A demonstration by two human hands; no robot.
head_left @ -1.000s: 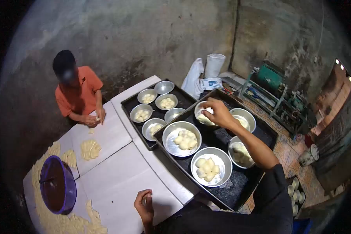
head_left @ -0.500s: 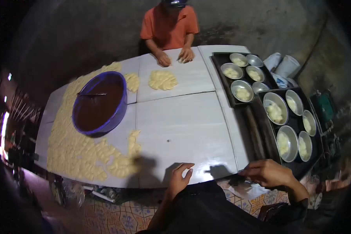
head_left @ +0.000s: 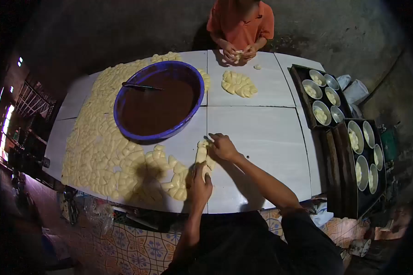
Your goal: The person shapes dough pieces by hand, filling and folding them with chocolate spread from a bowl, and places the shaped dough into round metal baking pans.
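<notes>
Pale pieces of dough (head_left: 200, 152) lie near the middle of the white table, in a short strip beside the larger spread. At the strip's near end, my left hand (head_left: 200, 189) has its thumb and fingers closed around a dough piece. My right hand (head_left: 225, 148) reaches across to the far end, its fingers curled down on the dough there; the fingertips are partly hidden. To the left, many cut dough pieces (head_left: 101, 151) cover the table. Behind them stands a blue tub (head_left: 163, 135) of brown filling (head_left: 158, 107), with a dark-handled utensil (head_left: 142, 86) resting in it.
Across the white table (head_left: 257, 137), a person in an orange shirt (head_left: 241, 25) handles dough beside a dough pile (head_left: 239, 84). At right, dark trays (head_left: 303, 91) carry several round tins (head_left: 321, 113) with dough in them. White sacks (head_left: 354, 92) sit behind.
Both my hands have moved from the table's near edge, forward and left onto the dough strip. My view has shifted. The person opposite has brought both hands together around dough.
</notes>
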